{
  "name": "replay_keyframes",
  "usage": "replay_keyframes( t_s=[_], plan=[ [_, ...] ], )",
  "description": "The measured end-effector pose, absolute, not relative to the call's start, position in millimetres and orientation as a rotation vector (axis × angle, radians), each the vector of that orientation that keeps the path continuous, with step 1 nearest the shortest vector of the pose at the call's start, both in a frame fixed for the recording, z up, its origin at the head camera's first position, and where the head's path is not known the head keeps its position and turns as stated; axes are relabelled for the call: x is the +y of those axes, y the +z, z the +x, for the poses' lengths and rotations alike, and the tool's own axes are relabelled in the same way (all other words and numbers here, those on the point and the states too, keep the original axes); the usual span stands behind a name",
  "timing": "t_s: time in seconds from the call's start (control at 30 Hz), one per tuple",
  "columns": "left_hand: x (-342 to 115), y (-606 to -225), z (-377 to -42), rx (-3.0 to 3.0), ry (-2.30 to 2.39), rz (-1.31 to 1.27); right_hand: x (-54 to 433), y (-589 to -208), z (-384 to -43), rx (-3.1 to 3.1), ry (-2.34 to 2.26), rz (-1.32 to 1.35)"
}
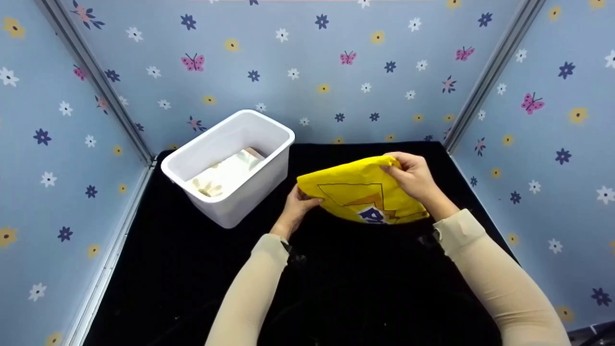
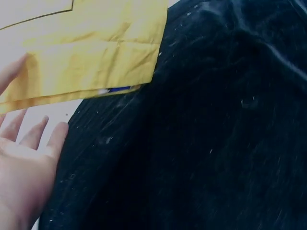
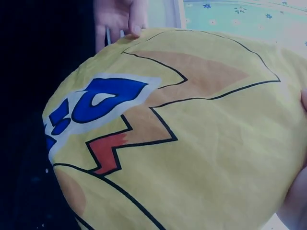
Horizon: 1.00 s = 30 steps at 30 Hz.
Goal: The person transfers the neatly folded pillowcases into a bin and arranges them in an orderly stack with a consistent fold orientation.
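Observation:
A folded yellow cloth (image 1: 350, 187) with a printed lightning-bolt shape and blue lettering is held up between both hands over the black surface. My left hand (image 1: 295, 206) pinches its left edge, thumb on the near face. In the left wrist view, the other fingers of that left hand (image 2: 31, 158) lie behind the lower edge. My right hand (image 1: 413, 175) pinches the upper right corner of the cloth. The print on the yellow cloth (image 3: 206, 124) fills most of the right wrist view, where its lower left side bulges.
A white plastic bin (image 1: 257, 192) stands at the back left, beside my left hand. Inside lies a folded white item with a flower print (image 1: 226, 173). Black fabric (image 1: 360, 283) covers the table. Flower-patterned wall panels (image 1: 307, 62) enclose the back and sides.

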<state>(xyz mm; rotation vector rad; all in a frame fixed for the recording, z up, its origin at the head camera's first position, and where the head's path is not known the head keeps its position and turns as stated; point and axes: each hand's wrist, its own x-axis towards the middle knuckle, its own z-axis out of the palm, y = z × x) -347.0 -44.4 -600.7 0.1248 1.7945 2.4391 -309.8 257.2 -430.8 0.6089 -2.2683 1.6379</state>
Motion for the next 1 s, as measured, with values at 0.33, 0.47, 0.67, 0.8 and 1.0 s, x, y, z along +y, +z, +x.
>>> replay_keyframes(
  t_s=[0.33,0.47,0.67,0.8,1.0],
  plan=[
    [-37.7,-606.1,-341.8,1.565,2.48,0.083,263.6,-436.8,-314.9,-2.228,1.749,0.442],
    [-36.3,-608.0,-340.5,1.541,2.472,0.075,268.8,-442.5,-319.7,-2.174,1.867,0.348],
    [-39.0,-598.8,-338.7,1.504,2.478,0.05,278.0,-452.0,-325.6,-2.12,1.948,0.209],
    [-44.4,-591.1,-338.7,1.566,2.469,0.047,285.1,-458.7,-329.4,-2.161,1.965,0.14],
    [-52.8,-583.6,-337.9,1.684,2.439,0.067,293.2,-470.5,-335.3,-2.275,1.999,0.0]
  ],
)
